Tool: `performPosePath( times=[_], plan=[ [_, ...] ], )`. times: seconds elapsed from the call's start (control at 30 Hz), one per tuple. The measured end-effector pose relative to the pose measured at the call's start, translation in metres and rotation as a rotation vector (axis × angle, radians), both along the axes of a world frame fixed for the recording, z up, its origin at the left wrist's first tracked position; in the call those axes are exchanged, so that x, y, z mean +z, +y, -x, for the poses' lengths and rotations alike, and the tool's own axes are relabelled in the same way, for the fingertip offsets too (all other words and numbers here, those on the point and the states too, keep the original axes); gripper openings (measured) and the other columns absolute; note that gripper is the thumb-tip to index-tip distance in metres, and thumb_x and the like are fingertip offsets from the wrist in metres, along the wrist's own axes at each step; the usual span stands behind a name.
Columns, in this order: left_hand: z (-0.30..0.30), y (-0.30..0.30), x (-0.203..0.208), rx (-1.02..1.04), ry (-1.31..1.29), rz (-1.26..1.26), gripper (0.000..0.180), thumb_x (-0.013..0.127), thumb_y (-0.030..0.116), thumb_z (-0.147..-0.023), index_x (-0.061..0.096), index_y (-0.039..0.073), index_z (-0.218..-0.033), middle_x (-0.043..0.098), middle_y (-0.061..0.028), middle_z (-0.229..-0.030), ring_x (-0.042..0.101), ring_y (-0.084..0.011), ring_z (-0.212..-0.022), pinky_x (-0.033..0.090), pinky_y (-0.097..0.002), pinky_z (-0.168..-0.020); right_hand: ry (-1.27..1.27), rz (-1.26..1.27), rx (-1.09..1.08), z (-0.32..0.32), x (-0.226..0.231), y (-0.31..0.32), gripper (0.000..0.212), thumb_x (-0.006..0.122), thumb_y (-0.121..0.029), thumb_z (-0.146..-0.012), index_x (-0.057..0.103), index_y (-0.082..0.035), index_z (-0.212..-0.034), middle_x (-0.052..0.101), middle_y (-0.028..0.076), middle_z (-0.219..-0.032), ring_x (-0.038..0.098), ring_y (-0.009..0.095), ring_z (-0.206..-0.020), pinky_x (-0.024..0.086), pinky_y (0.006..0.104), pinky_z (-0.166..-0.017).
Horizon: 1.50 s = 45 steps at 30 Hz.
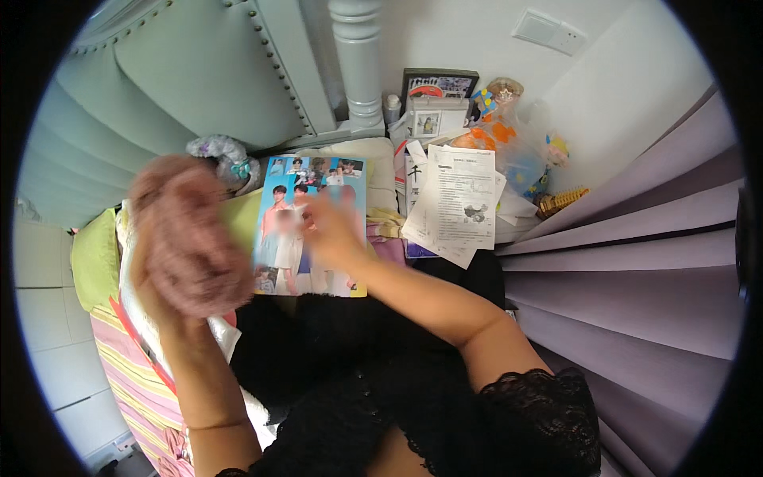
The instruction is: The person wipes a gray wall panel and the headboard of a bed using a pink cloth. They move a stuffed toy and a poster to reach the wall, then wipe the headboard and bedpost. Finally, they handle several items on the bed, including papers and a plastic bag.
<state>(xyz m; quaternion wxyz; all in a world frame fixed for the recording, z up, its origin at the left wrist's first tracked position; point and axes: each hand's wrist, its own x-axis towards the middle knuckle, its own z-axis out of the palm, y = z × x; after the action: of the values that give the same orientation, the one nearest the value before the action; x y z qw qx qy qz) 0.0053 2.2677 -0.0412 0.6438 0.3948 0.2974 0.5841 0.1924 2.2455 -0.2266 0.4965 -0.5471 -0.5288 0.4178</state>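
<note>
Left forearm rises from the lower edge, bent up at the elbow; left hand (163, 274) is raised and closed around a fuzzy pink bundle (187, 230), which is motion-blurred and hides the fingers. Right arm crosses in from the lower right, elbow bent, with the right hand (334, 230) blurred over the colourful photo magazine (306, 215); whether its fingers are open or pinching the page cannot be told. The magazine lies on the bedding just below the padded green headboard (199, 79), with loose printed papers (457, 203) to its right.
</note>
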Motion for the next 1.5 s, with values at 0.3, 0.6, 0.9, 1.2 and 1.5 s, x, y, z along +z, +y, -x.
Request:
performPosePath(
  times=[0.3,0.6,0.9,1.2,1.5],
  plan=[
    [-0.207,0.034,-0.081,-0.594,-0.03,0.848,0.036,0.058,0.022,-0.089,0.054,0.0,-0.118,0.064,-0.0156,-0.107,0.063,-0.0291,-0.093,0.052,-0.0427,-0.084,-0.274,0.817,-1.026,-0.29,-0.192,-0.138,0.069,0.078,-0.033,-0.071,0.051,0.007,-0.12,0.061,0.024,-0.112,0.057,0.038,-0.108,0.047,0.0429,-0.089],
    [-0.256,0.032,-0.126,-0.545,0.054,0.923,0.036,0.058,0.025,-0.088,0.054,0.003,-0.117,0.064,-0.0151,-0.105,0.063,-0.0299,-0.091,0.053,-0.0449,-0.079,-0.325,0.753,-0.797,-0.244,-0.133,-0.115,0.051,0.077,-0.025,-0.071,0.054,0.003,-0.108,0.064,0.024,-0.104,0.062,0.039,-0.099,0.048,0.0421,-0.085],
    [-0.236,0.03,-0.163,-0.52,0.007,0.957,0.038,0.055,0.02,-0.088,0.052,0.001,-0.121,0.061,-0.0155,-0.113,0.061,-0.0302,-0.1,0.051,-0.0439,-0.088,-0.279,0.655,-0.716,-0.244,-0.139,-0.148,0.033,0.067,-0.011,-0.079,0.055,0.002,-0.107,0.065,0.02,-0.1,0.063,0.031,-0.093,0.048,0.0391,-0.081],
    [-0.222,0.031,-0.162,-0.495,-0.037,0.927,0.038,0.055,0.021,-0.088,0.051,0.002,-0.12,0.061,-0.016,-0.111,0.061,-0.0317,-0.099,0.051,-0.0463,-0.086,0.363,0.325,-0.772,-0.275,-0.098,-0.153,0.031,0.063,-0.003,-0.082,0.057,0.0,-0.112,0.065,0.009,-0.101,0.061,0.017,-0.092,0.049,0.0306,-0.082],
    [-0.22,0.027,-0.172,-0.511,-0.055,0.927,0.039,0.056,0.022,-0.089,0.051,0.002,-0.122,0.06,-0.0156,-0.114,0.059,-0.0323,-0.102,0.049,-0.0463,-0.09,-0.323,0.832,-0.65,-0.251,-0.142,-0.113,0.044,0.071,-0.015,-0.08,0.054,0.004,-0.116,0.064,0.016,-0.107,0.061,0.024,-0.097,0.049,0.034,-0.083]
  ],
)
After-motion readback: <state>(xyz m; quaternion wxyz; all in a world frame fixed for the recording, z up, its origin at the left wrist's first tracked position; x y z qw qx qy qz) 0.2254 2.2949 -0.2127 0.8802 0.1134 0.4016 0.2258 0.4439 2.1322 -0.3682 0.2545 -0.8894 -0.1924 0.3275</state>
